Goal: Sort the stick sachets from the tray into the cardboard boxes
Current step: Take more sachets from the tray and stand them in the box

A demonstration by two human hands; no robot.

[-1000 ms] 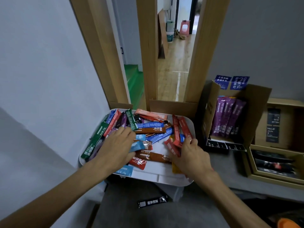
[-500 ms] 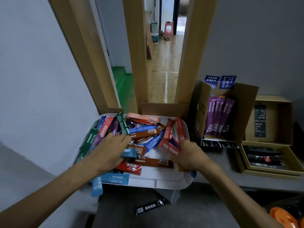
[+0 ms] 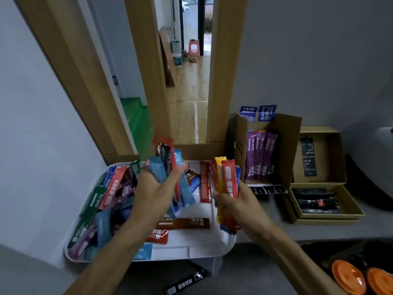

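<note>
The left hand [image 3: 155, 192] is curled round a bunch of light blue, red and dark stick sachets [image 3: 158, 171] and holds them up over the white plastic tray [image 3: 204, 250]. The right hand [image 3: 231, 207] grips a bunch of red and yellow stick sachets [image 3: 228, 179] above the tray's right side. Many more coloured stick sachets [image 3: 110, 192] lie in a heap in the tray, mostly on its left.

The tray sits on a grey surface [image 3: 265, 231]. Just right of it stands a tall open cardboard box [image 3: 291, 141] with purple stick sachets [image 3: 260, 154] upright inside. Further right is a flat cardboard box [image 3: 327, 218] with dark packets in it and its lid up. One black stick sachet [image 3: 185, 283] lies lower down, in front of the tray. Two orange round things [image 3: 348, 277] sit at the bottom right.

Behind the tray are grey walls [image 3: 308, 60] and wooden door posts [image 3: 225, 71]. Through the gap is a wooden floor [image 3: 191, 86] with a pink stool [image 3: 194, 46] far back, and a green floor [image 3: 138, 122] on the left.
</note>
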